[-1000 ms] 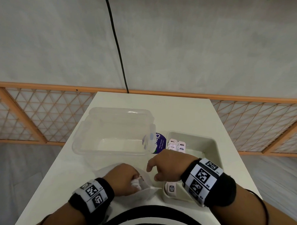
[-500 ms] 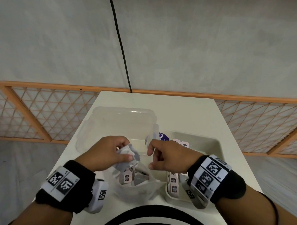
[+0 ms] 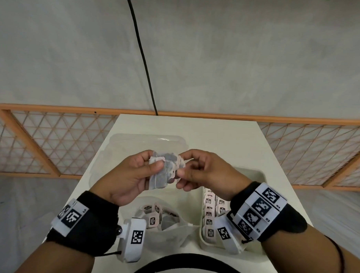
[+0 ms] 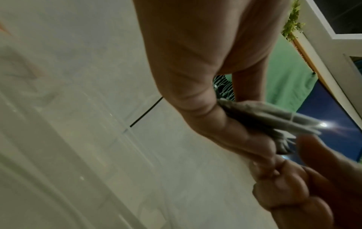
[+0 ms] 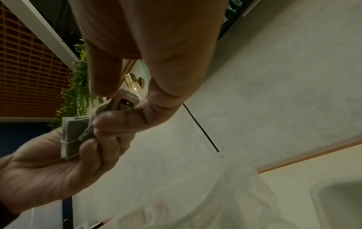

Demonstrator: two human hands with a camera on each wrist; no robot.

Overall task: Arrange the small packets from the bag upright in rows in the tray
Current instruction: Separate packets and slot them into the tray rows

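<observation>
Since 0.5 s ago both hands have risen above the bag (image 3: 167,232); the left hand (image 3: 130,175) pinches a bunch of packets (image 3: 165,169) while the right hand (image 3: 204,172) pinches 1 free, which next needs standing upright in the tray (image 3: 257,175).

A pale table set against a grey wall with an orange lattice rail

The white table (image 3: 195,132) stands end-on to a plain grey wall (image 3: 239,56), down which a black cable (image 3: 141,51) runs to the table's far edge. An orange-framed lattice fence (image 3: 52,144) crosses behind it on both sides, above a grey floor (image 3: 20,192). The wrist views catch green foliage (image 5: 78,86) and a brick-patterned wall (image 5: 25,74).
</observation>
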